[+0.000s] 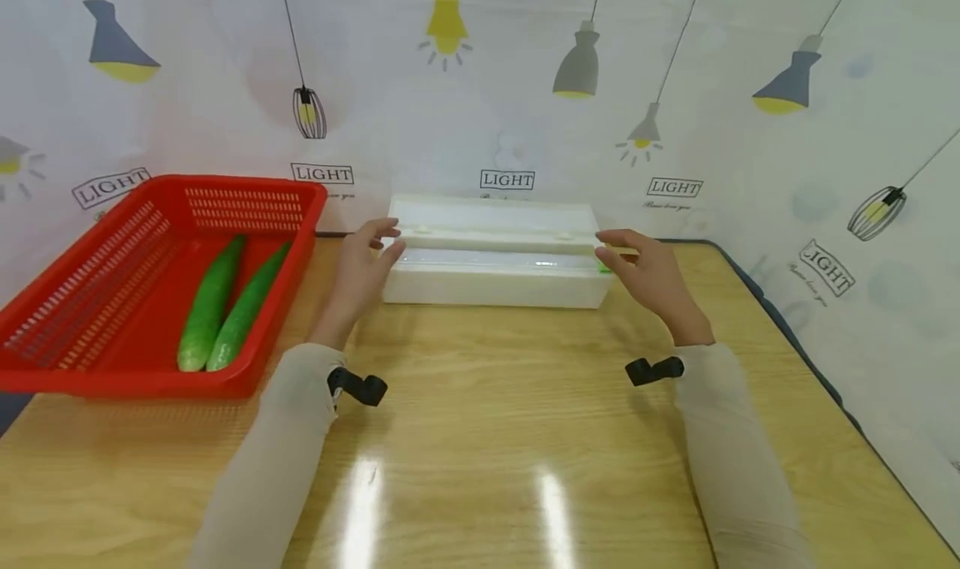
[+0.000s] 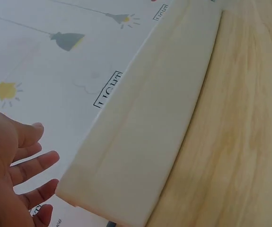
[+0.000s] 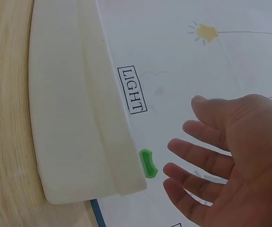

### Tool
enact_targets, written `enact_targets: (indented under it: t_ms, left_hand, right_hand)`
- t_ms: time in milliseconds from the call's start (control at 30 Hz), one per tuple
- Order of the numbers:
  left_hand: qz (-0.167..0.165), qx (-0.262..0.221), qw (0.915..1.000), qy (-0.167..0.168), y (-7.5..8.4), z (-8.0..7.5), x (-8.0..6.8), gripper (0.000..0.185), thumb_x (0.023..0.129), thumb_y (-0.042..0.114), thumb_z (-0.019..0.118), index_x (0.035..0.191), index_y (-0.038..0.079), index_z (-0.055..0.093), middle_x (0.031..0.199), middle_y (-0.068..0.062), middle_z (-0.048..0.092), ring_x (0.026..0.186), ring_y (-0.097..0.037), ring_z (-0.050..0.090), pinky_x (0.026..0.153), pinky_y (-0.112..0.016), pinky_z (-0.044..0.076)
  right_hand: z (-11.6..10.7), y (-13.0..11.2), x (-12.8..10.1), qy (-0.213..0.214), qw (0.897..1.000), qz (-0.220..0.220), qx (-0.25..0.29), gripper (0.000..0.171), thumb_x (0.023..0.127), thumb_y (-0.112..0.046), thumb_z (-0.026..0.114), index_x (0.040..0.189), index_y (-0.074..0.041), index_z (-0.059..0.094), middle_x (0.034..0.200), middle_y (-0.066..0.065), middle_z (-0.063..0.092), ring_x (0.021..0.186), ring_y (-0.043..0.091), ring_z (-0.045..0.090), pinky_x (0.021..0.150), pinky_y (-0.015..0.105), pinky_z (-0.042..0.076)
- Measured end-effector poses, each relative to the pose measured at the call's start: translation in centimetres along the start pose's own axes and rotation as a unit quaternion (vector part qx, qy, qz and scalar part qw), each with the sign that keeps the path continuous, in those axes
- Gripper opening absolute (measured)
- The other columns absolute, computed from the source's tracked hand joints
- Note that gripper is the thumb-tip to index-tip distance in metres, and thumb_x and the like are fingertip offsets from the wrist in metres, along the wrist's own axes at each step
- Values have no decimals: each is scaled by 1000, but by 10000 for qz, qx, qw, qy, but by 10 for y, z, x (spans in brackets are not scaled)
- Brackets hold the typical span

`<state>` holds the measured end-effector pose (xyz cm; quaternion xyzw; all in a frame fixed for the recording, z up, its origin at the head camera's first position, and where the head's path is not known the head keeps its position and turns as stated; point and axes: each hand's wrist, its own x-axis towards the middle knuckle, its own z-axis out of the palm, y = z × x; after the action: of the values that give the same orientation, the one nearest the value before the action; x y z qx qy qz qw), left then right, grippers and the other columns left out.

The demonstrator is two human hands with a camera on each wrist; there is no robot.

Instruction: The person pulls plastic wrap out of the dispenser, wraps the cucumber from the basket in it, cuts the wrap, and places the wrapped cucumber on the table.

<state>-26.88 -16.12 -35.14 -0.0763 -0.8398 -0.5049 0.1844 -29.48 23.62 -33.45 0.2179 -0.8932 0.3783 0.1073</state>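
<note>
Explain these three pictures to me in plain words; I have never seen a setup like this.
No machine here: a person works with bare hands, wearing three cameras. The big picture comes from the head, looking down at a wooden table. The other two come from each wrist. The left hand and right hand are open at the two ends of a long white box with its lid up; neither plainly grips it. A small green tab sits at its right end. A red basket holds two cucumbers.
</note>
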Motion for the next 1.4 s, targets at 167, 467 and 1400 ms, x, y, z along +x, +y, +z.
enact_targets:
  t_ms: [167,467,1400]
  left_hand:
    - [-137,230,9995,-160,-6,9,9,37,96,15,60,130,4,56,120,-12,60,103,-29,46,88,-40,38]
    - [-398,656,9948,-670,-8,11,7,37,97,16,58,131,4,56,125,-14,55,115,-32,39,95,-46,35]
    - [-303,991,9945,156,-11,23,17,16,87,10,70,100,2,75,96,-12,67,95,-27,57,83,-40,41]
  right_hand:
    - [1,-1,4,-43,10000,47,-25,46,96,-33,58,133,-5,54,126,12,59,115,28,54,93,45,45]
    - [6,5,7,-233,9972,-46,-714,36,95,-26,62,124,-6,61,115,9,64,99,26,57,76,43,47]
    - [22,5,23,-622,9935,87,-946,28,95,-20,62,119,-6,67,101,11,67,67,21,46,59,34,37]
